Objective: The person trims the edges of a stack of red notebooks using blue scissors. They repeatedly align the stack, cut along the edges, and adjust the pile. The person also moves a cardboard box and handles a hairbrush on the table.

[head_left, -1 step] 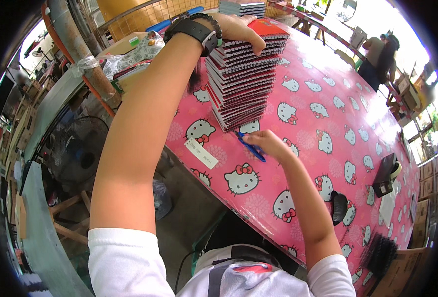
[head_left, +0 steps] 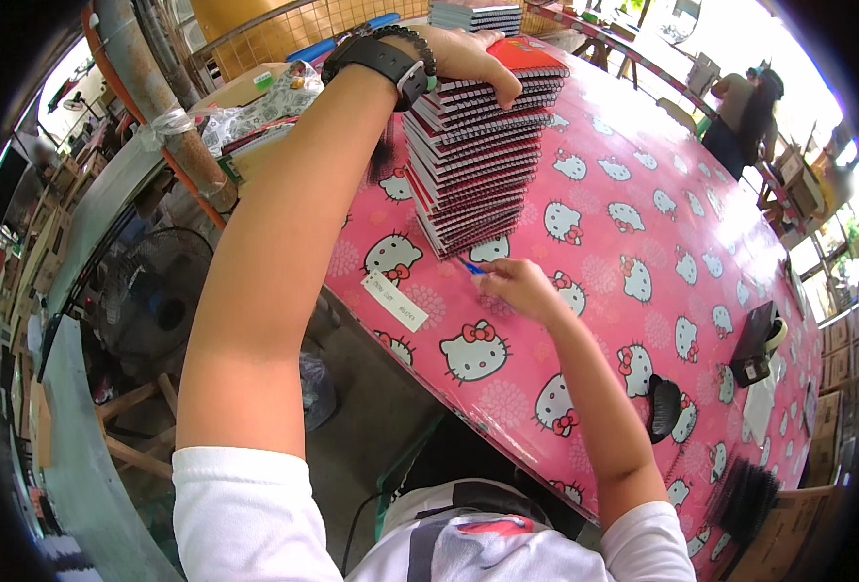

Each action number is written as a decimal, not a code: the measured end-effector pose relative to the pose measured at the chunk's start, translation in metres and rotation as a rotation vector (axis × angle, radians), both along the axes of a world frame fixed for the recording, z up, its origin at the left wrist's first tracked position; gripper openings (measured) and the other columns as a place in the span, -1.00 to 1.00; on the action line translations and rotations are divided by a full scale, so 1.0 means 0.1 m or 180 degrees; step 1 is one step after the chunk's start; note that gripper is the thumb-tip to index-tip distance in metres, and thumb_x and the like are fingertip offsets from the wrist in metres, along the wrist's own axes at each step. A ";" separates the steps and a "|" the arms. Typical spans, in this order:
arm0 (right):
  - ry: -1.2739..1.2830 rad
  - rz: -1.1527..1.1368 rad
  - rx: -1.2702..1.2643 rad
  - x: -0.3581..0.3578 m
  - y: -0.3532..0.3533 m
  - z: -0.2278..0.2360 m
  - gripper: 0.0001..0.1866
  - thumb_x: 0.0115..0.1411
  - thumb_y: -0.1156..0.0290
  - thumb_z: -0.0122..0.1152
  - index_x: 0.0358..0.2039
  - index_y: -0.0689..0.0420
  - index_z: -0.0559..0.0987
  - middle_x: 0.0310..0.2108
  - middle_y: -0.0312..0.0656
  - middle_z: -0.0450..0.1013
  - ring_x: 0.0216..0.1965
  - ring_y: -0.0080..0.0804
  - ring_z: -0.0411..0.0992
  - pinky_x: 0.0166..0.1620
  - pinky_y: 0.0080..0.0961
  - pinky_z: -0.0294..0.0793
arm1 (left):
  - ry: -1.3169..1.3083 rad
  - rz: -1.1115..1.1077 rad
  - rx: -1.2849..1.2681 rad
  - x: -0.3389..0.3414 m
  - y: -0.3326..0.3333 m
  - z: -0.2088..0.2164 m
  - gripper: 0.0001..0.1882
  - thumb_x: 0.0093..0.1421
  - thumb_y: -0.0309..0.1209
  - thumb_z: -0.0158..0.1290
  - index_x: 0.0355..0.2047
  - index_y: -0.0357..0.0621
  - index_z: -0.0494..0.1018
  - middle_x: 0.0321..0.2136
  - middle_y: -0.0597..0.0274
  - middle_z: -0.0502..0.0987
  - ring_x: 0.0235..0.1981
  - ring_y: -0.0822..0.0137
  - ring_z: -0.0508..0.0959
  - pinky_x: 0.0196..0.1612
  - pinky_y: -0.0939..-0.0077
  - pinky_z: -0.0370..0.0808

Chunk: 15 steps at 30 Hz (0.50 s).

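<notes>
I am steadying the notebook stack [head_left: 473,160] on the tabletop [head_left: 517,354] with a half-spread left hand [head_left: 468,60] against slippage, while pinching the blue tool [head_left: 472,268] in a curled right hand [head_left: 520,289] by the stack's base.

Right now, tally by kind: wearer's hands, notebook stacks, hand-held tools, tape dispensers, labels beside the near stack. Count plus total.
Hands: 2 (left hand, right hand)
Notebook stacks: 2 (near tall stack, far stack)
Hand-held tools: 1 (blue tool, mostly hidden)
Tape dispensers: 1 (black dispenser)
Labels: 1 (white paper label)
Total: 7
</notes>
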State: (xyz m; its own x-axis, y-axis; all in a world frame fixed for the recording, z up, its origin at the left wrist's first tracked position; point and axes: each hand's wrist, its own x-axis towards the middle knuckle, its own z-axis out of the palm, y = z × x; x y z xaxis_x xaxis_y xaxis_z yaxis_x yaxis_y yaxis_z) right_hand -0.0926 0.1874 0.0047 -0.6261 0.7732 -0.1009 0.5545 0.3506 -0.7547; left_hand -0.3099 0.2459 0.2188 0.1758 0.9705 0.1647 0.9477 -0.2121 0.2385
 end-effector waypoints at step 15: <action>-0.0083 0.0145 0.1831 -0.14 -0.21 -0.31 -0.57 -0.02 0.17 0.29 -0.18 0.16 0.55 -0.31 -0.10 0.44 -0.22 -0.20 0.38 -0.19 -0.25 0.41 | -0.0003 0.0091 -0.0099 0.02 -0.03 0.01 0.17 -0.33 0.06 0.17 0.30 -0.16 0.00 0.08 -0.13 0.34 0.02 0.09 0.42 0.00 0.43 0.40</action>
State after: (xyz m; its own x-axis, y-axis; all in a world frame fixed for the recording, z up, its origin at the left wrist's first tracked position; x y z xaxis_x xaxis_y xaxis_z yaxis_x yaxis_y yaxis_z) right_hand -0.1066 0.1668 -0.0266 -0.6630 0.6805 0.3120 0.5450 0.7245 -0.4220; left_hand -0.3080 0.2427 0.2195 0.1477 0.9799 0.1344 0.9530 -0.1774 0.2455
